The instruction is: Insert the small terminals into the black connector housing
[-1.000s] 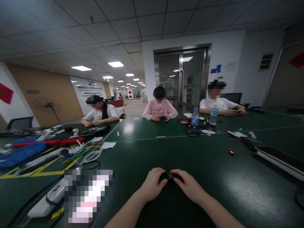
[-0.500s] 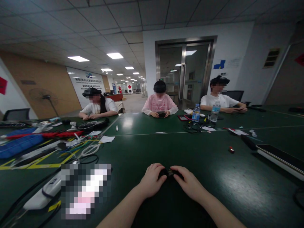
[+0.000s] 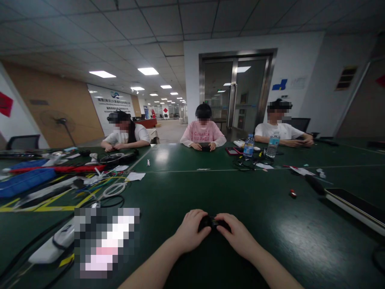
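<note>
Green tabletop (image 3: 168, 192) lies beneath both hands (image 3: 192, 229) (image 3: 238, 230), glass doors (image 3: 217, 90) beyond seemingly shut.

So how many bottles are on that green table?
2. The blue-capped bottle is across the green table, to the right of the person in pink as pictured; the second bottle is just right of it. Others might be hidden.

Got my bare left hand (image 3: 191, 231) and bare right hand (image 3: 237, 233) near each other, fingers (image 3: 198, 214) curled in a grip, thumbs (image 3: 205, 233) inward, bare forearms (image 3: 156, 260) slanting in from below.
</note>
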{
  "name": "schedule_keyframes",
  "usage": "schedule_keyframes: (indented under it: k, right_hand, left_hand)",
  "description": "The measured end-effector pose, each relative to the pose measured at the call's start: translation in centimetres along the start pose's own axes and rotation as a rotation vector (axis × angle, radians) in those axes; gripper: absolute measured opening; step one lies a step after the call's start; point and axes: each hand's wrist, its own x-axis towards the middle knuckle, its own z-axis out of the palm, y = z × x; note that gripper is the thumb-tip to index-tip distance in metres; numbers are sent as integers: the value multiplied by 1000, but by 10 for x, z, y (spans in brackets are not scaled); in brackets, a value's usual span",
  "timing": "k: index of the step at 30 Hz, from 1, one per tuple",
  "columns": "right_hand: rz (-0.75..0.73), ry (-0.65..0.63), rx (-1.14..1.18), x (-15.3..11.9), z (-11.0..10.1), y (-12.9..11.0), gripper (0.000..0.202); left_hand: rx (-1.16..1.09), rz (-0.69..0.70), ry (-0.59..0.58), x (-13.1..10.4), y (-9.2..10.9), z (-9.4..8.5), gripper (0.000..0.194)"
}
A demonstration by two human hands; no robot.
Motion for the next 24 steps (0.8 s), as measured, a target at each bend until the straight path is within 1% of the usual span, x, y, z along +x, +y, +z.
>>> schedule_keyframes:
  k: [3, 8, 15, 21, 24]
  right_hand:
    - [6, -6, 0, 0, 0, -1, 21]
    - [18, -17, 5, 0, -2, -2, 23]
    - [34, -22, 1, -3, -4, -6, 29]
    - [16, -25, 5, -1, -2, -3, 28]
    - [13, -21, 4, 0, -1, -1, 29]
  left_hand:
    - [1, 3, 1, 0, -1, 1, 45]
    - [16, -1, -15, 0, 0, 0, 38]
    - [7, 0, -18, -1, 2, -1, 37]
    - [7, -8, -12, -2, 1, -2, 45]
    - [19, 2, -16, -2, 3, -3, 40]
